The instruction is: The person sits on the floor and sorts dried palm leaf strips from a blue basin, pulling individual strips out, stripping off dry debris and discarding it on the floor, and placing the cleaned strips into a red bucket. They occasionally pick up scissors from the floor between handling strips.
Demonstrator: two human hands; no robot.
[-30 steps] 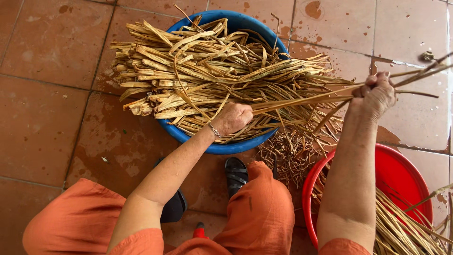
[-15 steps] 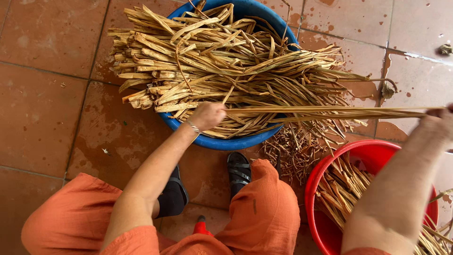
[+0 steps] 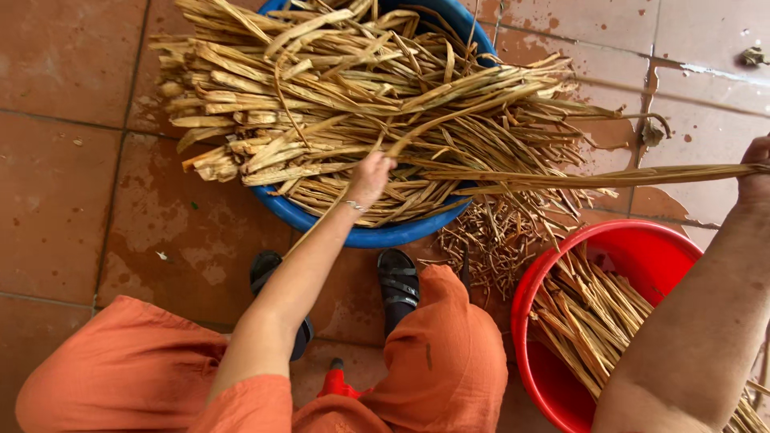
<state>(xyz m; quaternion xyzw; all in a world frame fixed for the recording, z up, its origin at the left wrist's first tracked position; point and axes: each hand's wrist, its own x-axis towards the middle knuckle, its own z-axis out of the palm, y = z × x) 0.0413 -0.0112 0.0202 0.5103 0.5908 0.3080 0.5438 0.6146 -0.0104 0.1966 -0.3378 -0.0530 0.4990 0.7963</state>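
Dried stalks (image 3: 337,104) heaped over blue basin (image 3: 377,235)

The right hand (image 3: 755,172) is cut off by the right edge, its fingers out of view. Dried tan plant strips (image 3: 361,104) hide most of the round blue plastic basin (image 3: 377,232). The round red plastic bucket (image 3: 634,248) runs past the bottom edge.

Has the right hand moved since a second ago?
Yes. The right hand has pulled its dried strip out rightward, away from the blue basin, and now sits past the red basin.
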